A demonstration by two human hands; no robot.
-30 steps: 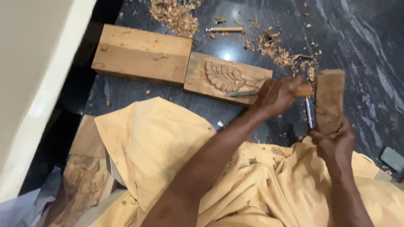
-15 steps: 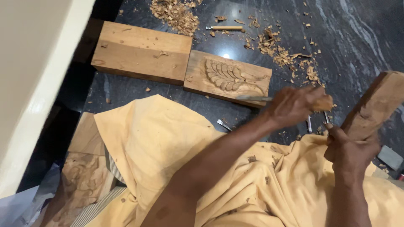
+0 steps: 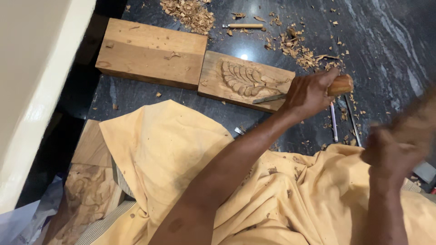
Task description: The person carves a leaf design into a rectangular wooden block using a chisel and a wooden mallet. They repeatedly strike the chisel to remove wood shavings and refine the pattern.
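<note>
Head view: looking down at a person sitting on a dark stone floor (image 3: 386, 41), yellow cloth (image 3: 181, 149) over the lap.
Left hand (image 3: 309, 93): closing tight around a chisel (image 3: 297, 93) by its wooden handle, the metal blade pointing left and its tip resting on the panel.
Panel (image 3: 245, 79): lying flat on the floor just beyond the lap, a leaf pattern cut into its top, its left end touching the block.
Right hand (image 3: 393, 149): raised at the right edge and badly blurred; it's gripping something brownish, can't tell what.
Block (image 3: 152, 52): plain wood, sitting left of the panel.
Shavings (image 3: 188, 11): piling up at the top of the floor, more scattered right of the panel.
Spare tools: a second chisel (image 3: 243, 26) lying near the shavings, thin tools (image 3: 334, 122) lying below the left hand.
Bottom left: another carved piece (image 3: 88, 195) sticking out beside the cloth.
</note>
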